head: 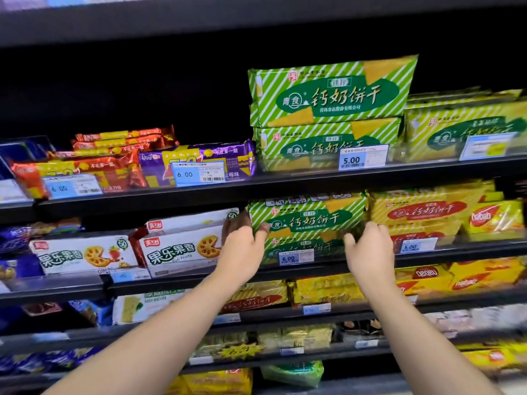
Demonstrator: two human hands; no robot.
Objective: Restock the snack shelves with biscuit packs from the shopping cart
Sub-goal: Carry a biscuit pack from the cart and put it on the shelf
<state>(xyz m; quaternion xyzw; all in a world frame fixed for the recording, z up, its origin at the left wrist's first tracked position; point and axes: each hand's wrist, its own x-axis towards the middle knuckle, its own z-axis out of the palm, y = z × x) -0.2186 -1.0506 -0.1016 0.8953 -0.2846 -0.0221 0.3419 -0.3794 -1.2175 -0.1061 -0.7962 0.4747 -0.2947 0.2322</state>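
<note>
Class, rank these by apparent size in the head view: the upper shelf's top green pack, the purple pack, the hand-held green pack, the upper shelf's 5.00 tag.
1. top green pack
2. hand-held green pack and purple pack look alike, so unranked
3. upper 5.00 tag

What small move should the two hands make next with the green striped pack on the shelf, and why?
Probably slide the green striped pack straight back until it sits square on the matching pack below. The left hand grips its left end, the right hand curls round its right end, and it seems to lie near the front, above the 6.00 tag.
</note>
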